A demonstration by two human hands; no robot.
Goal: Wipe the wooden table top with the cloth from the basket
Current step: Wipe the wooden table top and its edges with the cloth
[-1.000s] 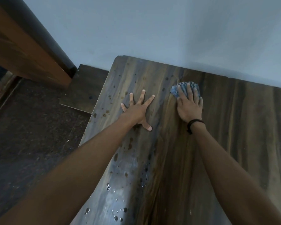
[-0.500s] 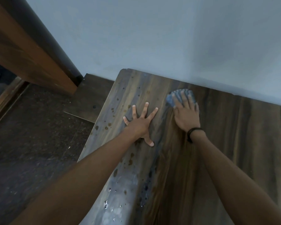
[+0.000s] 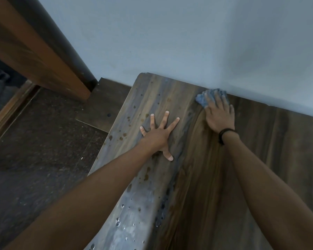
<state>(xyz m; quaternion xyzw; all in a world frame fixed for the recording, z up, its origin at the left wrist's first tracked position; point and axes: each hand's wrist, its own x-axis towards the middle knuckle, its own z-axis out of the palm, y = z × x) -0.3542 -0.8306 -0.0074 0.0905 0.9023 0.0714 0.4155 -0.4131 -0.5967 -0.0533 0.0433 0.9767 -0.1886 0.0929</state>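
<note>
The blue cloth (image 3: 201, 101) is pressed onto the wooden surface (image 3: 260, 159) beside the wall (image 3: 188, 42) by the right hand (image 3: 220, 117), fingers (image 3: 217, 102) straight and close together. At the cloth's eight o'clock, the left hand (image 3: 156, 137) is laid flat, fingers spread.

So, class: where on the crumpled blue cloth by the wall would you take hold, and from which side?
Pinch the bunched left corner of the crumpled blue cloth, which sticks out past the right hand. Come from the left, over the wooden table top: the pale wall closes off the far side, and the hand covers the rest.
</note>
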